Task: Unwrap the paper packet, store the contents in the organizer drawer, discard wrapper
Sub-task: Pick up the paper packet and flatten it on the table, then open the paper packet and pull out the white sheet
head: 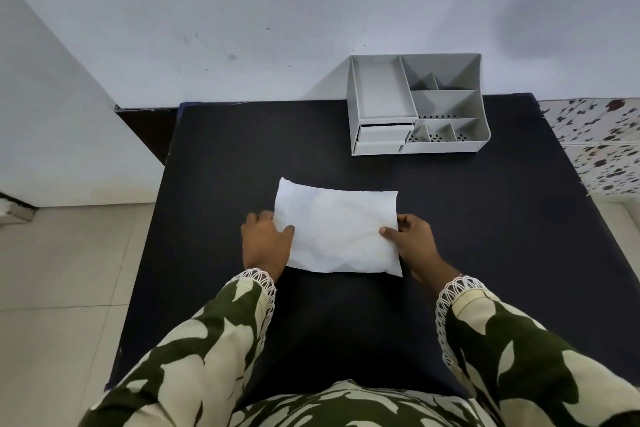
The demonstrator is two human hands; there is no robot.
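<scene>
A white paper packet point(337, 230) lies flat and folded on the black table point(214, 163), near its middle. My left hand point(265, 241) grips the packet's left edge, thumb on top. My right hand point(412, 241) grips its right edge the same way. The contents are hidden inside the paper. A grey plastic organizer point(417, 104) stands at the table's far right against the wall. Its two small drawers point(381, 139) are at the front left, and the upper one is pulled out slightly.
A white wall point(242, 10) runs behind the table. Pale floor tiles point(69, 288) lie to the left. A floral-patterned surface point(602, 142) adjoins the table's right edge. My patterned sleeves fill the bottom of the view.
</scene>
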